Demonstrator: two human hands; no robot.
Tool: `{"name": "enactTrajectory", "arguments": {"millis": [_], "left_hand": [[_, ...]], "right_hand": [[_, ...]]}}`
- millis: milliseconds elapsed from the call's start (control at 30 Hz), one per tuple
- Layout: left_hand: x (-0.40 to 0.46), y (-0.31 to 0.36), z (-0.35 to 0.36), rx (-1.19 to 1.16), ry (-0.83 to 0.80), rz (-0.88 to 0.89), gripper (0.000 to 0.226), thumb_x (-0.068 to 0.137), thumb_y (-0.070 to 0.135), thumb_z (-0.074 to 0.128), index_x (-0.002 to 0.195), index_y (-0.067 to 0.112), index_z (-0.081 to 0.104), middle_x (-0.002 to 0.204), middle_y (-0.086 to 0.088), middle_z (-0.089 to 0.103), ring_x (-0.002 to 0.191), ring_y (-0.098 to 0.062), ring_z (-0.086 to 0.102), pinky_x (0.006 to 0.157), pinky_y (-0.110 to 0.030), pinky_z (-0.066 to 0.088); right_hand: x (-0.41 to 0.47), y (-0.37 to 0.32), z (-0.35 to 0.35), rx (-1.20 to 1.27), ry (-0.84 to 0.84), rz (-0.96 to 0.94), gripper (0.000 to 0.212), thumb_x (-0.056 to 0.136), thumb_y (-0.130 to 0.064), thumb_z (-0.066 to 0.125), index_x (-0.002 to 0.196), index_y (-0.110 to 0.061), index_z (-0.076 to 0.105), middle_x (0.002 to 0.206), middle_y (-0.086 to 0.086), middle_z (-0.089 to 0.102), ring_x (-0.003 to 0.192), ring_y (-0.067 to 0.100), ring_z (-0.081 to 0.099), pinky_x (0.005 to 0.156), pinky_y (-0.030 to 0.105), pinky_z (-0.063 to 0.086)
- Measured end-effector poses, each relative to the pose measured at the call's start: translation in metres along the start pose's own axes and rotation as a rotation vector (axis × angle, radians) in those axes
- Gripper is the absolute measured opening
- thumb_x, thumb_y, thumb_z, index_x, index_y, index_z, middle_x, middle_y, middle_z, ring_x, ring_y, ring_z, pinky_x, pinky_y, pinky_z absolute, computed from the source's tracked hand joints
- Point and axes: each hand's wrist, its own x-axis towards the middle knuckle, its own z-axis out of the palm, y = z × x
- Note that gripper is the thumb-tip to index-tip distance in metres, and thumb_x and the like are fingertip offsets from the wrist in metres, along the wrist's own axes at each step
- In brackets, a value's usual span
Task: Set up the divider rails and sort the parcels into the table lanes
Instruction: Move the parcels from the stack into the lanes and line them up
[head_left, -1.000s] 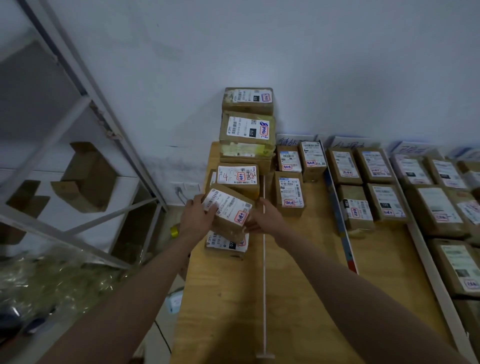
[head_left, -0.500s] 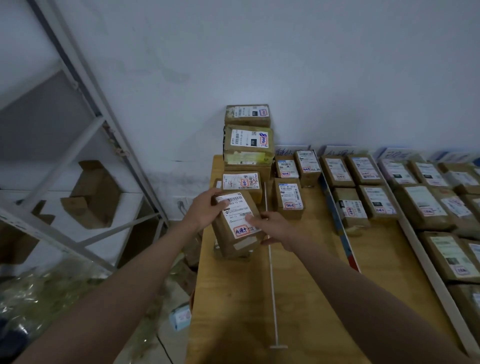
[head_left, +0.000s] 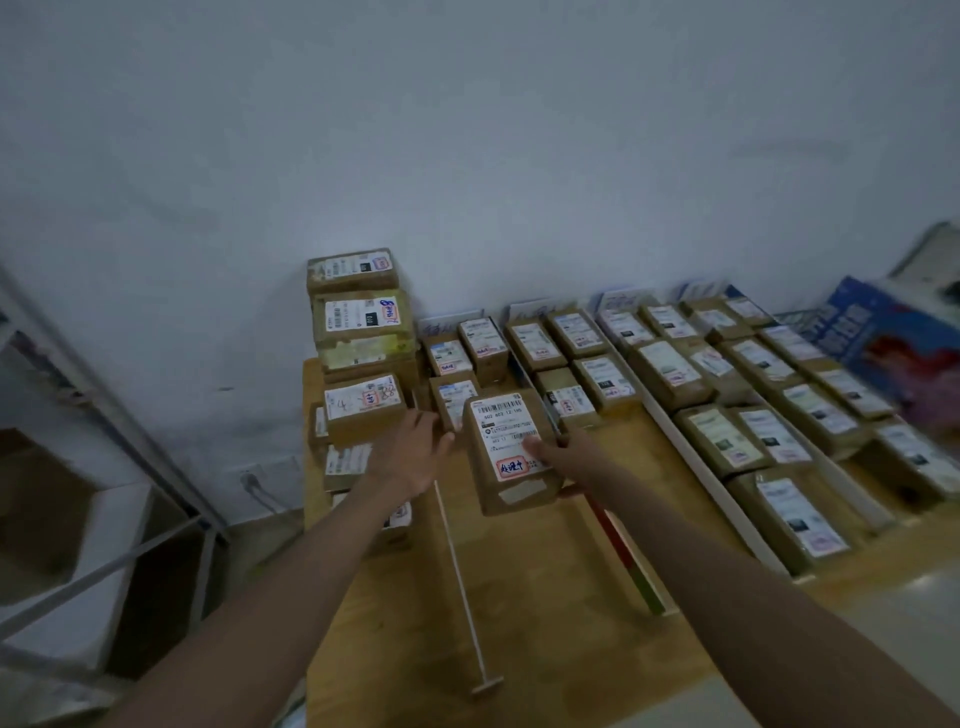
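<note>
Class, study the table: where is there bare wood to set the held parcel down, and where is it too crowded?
Bare wood lies between the thin white rail and the red-green rail, nearer than the parcel in the right hand. The stack and right lanes are crowded.

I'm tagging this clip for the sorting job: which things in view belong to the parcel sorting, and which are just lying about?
Part of the job:
- parcel held in the right hand
- left hand, open beside it
- white rail
- red and green rail
- stacked parcels
- table

Just lying about:
- metal shelf frame
- blue poster
- wall socket
</note>
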Motion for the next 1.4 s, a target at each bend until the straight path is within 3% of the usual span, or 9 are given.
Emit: {"name": "enactTrajectory", "arguments": {"millis": [233,333,733,1033,1167,1233,1300,1333,1400], "left_hand": [[0.014,0.080,0.037,0.177,-0.008,0.120,0.053,0.102,0.048,0.034,0.143,0.016,0.043,0.144,-0.005,0.047,0.127,-0.025,0.049,0.104,-0.038,0.042],[0.019,0.113,0.056,0.197,-0.013,0.146,0.051,0.103,0.046,0.033,0.141,0.014,0.044,0.143,-0.007,0.046,0.125,-0.026,0.049,0.104,-0.038,0.039],[0.023,0.234,0.146,0.212,-0.043,-0.042,0.051,0.102,0.044,0.038,0.141,0.012,0.044,0.139,-0.007,0.050,0.124,-0.026,0.050,0.106,-0.037,0.037],[0.013,0.236,0.171,0.238,-0.034,-0.199,0.054,0.101,0.045,0.038,0.145,0.013,0.039,0.144,-0.007,0.046,0.129,-0.026,0.047,0.110,-0.038,0.033],[0.020,0.223,0.174,0.260,-0.040,-0.265,0.057,0.102,0.046,0.036,0.149,0.013,0.035,0.149,-0.007,0.042,0.134,-0.025,0.042,0.114,-0.037,0.029],[0.027,0.217,0.175,0.260,-0.045,-0.286,0.058,0.102,0.046,0.034,0.150,0.013,0.033,0.151,-0.007,0.040,0.136,-0.025,0.040,0.115,-0.037,0.028],[0.036,0.211,0.178,0.253,-0.046,-0.295,0.058,0.102,0.046,0.034,0.151,0.014,0.032,0.151,-0.007,0.039,0.136,-0.024,0.039,0.116,-0.037,0.027],[0.040,0.208,0.179,0.246,-0.048,-0.300,0.058,0.102,0.046,0.034,0.151,0.013,0.033,0.151,-0.007,0.040,0.137,-0.024,0.039,0.116,-0.037,0.027],[0.047,0.203,0.184,0.233,-0.048,-0.314,0.058,0.102,0.046,0.035,0.150,0.014,0.034,0.151,-0.007,0.040,0.137,-0.024,0.039,0.116,-0.038,0.027]], "right_hand": [[-0.004,0.047,-0.078,0.019,0.121,0.018,0.035,0.090,-0.048,0.065,0.099,-0.015,0.068,0.094,0.003,0.074,0.090,0.020,0.071,0.088,0.040,0.058],[0.001,0.067,-0.111,0.014,0.161,0.023,0.036,0.091,-0.046,0.065,0.103,-0.013,0.066,0.098,0.004,0.073,0.091,0.019,0.070,0.083,0.035,0.058],[0.052,0.176,-0.231,-0.169,0.060,0.014,0.057,0.085,-0.064,0.060,0.100,-0.011,0.072,0.094,0.004,0.074,0.088,0.020,0.071,0.085,0.042,0.059],[0.090,0.199,-0.238,-0.255,-0.052,0.017,0.058,0.085,-0.062,0.062,0.104,-0.008,0.068,0.098,0.006,0.072,0.092,0.021,0.068,0.085,0.041,0.058],[0.114,0.196,-0.226,-0.304,-0.099,0.036,0.044,0.087,-0.056,0.065,0.088,-0.012,0.063,0.093,0.006,0.070,0.088,0.020,0.068,0.083,0.039,0.059],[0.126,0.194,-0.219,-0.315,-0.128,0.053,0.038,0.090,-0.051,0.064,0.081,-0.014,0.059,0.085,0.003,0.067,0.078,0.014,0.065,0.070,0.029,0.058],[0.137,0.191,-0.213,-0.336,-0.151,0.058,0.036,0.094,-0.045,0.062,0.075,-0.016,0.054,0.075,-0.003,0.060,0.066,0.006,0.057,0.052,0.016,0.046],[0.141,0.190,-0.209,-0.350,-0.157,0.057,0.036,0.095,-0.044,0.061,0.076,-0.015,0.054,0.075,-0.003,0.061,0.066,0.006,0.057,0.051,0.016,0.045],[0.154,0.191,-0.198,-0.348,-0.196,0.073,0.037,0.093,-0.046,0.062,0.091,-0.009,0.063,0.087,0.002,0.069,0.077,0.012,0.066,0.065,0.025,0.057]]}}
